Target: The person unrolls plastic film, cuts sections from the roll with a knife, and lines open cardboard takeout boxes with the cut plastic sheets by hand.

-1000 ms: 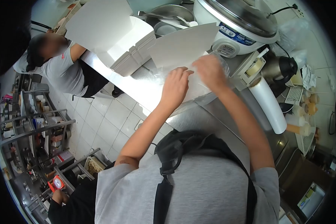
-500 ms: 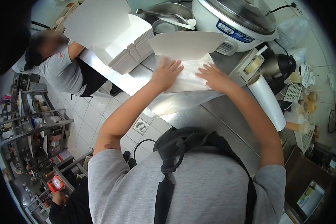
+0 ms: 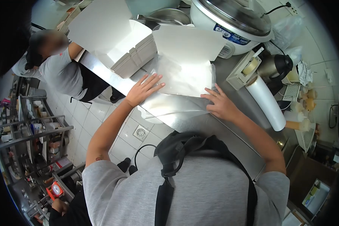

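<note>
An opened white box (image 3: pixel 186 75) stands on the steel table (image 3: pixel 229 143), its lid raised at the back. Clear plastic film (image 3: pixel 177 109) lines the inside and spreads over the front edge onto the table. My left hand (image 3: pixel 144 90) is open, fingers spread at the box's left front corner, over the film. At the right front corner my right hand (image 3: pixel 219 102) has its fingers apart, touching the box edge and film. Left of this box is a stack of similar open white boxes (image 3: pixel 135 58).
A rice cooker (image 3: pixel 233 30) and a metal bowl (image 3: pixel 171 16) stand behind. To the right are a tape dispenser (image 3: pixel 245 69), a white roll (image 3: pixel 265 103) and a kettle (image 3: pixel 277 67). A co-worker (image 3: pixel 60 71) is at the left, and another person's hand (image 3: pixel 59 206) shows at lower left.
Both hands have moved from inside the box out to its front corners. The film inside now lies more exposed, and the raised lid is tilted differently.
</note>
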A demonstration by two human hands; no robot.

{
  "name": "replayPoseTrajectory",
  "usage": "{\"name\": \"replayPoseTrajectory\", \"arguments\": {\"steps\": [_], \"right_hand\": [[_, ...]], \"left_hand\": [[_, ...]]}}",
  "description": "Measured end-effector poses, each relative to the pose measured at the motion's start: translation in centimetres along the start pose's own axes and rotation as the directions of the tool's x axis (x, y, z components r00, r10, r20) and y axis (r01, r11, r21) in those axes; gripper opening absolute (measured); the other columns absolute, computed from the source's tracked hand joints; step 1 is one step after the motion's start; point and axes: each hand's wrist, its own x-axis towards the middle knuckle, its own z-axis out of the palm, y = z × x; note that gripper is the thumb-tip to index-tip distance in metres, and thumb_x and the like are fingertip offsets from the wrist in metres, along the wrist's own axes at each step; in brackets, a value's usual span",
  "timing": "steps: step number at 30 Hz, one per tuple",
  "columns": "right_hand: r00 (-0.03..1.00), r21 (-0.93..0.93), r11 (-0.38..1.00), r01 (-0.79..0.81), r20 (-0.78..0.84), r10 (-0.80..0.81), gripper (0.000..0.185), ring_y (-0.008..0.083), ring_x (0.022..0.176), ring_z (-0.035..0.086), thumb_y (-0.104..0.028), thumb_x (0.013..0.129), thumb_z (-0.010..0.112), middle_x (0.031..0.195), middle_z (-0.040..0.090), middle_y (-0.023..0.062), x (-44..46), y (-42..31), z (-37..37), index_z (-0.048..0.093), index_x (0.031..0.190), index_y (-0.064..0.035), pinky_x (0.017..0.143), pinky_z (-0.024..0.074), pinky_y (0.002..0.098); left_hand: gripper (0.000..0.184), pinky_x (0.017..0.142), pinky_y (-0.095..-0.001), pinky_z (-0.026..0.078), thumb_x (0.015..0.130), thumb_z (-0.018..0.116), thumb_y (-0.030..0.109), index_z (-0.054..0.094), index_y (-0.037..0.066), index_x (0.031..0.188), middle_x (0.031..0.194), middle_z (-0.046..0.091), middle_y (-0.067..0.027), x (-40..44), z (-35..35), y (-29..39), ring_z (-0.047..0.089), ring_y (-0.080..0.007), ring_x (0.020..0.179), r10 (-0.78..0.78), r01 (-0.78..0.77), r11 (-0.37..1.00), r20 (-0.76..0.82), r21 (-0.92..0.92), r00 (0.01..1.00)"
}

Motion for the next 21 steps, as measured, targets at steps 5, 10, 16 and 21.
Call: {"name": "replayPoseTrajectory", "arguments": {"steps": [5, 10, 16, 21], "right_hand": [[0.914, 0.205, 0.968, -0.145, -0.348, 0.210, 0.012, 0.0286, 0.108, 0.065, -0.009, 0.085, 0.067, 0.103, 0.067, 0.0057, -0.5, -0.2, 1.8, 0.057, 0.078, -0.0095, 0.106, 0.0440, 0.0483], [0.453, 0.951, 0.217, -0.222, -0.097, 0.886, 0.012, 0.0171, 0.080, 0.070, -0.008, 0.093, 0.062, 0.095, 0.069, 0.0097, 1.0, 0.0, 2.6, 0.055, 0.084, -0.0039, 0.074, 0.0562, 0.0310], [0.347, 0.917, 0.395, -0.060, -0.352, 0.869, 0.019, 0.0152, 0.077, 0.069, -0.017, 0.098, 0.060, 0.090, 0.069, 0.0110, 1.8, 0.4, 4.9, 0.059, 0.102, 0.0015, 0.070, 0.0539, 0.0257], [0.347, 0.952, 0.279, -0.124, -0.222, 0.911, 0.037, 0.0102, 0.061, 0.062, -0.030, 0.102, 0.052, 0.068, 0.063, 0.0052, 2.9, -0.6, 2.7, 0.058, 0.128, -0.0041, 0.059, 0.0504, 0.0230]], "left_hand": [[0.058, 0.117, -0.0437, 0.028, 0.089, 0.054, 0.019, 0.039, 0.022, 0.146, 0.156, 0.032, -0.0022, 0.2, -0.1, 0.0, 0.032, -0.0223, 0.143, 0.057, -0.056, 0.998, 0.016, -0.039, 0.998], [0.058, 0.112, -0.0437, 0.034, 0.080, 0.071, 0.028, 0.055, 0.016, 0.133, 0.140, 0.052, -0.0069, 1.0, -2.3, 1.3, 0.045, -0.0264, 0.133, -0.175, 0.130, 0.880, -0.058, -0.456, 0.983], [0.030, 0.095, -0.0381, 0.045, 0.085, 0.070, 0.024, 0.069, 0.005, 0.109, 0.105, 0.070, -0.0129, 3.4, -5.5, 3.1, 0.061, -0.0272, 0.102, -0.537, 0.359, 0.618, -0.042, -0.700, 0.842], [0.027, 0.069, -0.0226, 0.046, 0.102, 0.053, 0.021, 0.068, -0.001, 0.109, 0.071, 0.066, -0.0010, 5.5, -3.0, 4.2, 0.054, -0.0053, 0.059, -0.837, 0.233, -0.029, 0.151, -0.972, 0.525]]}}
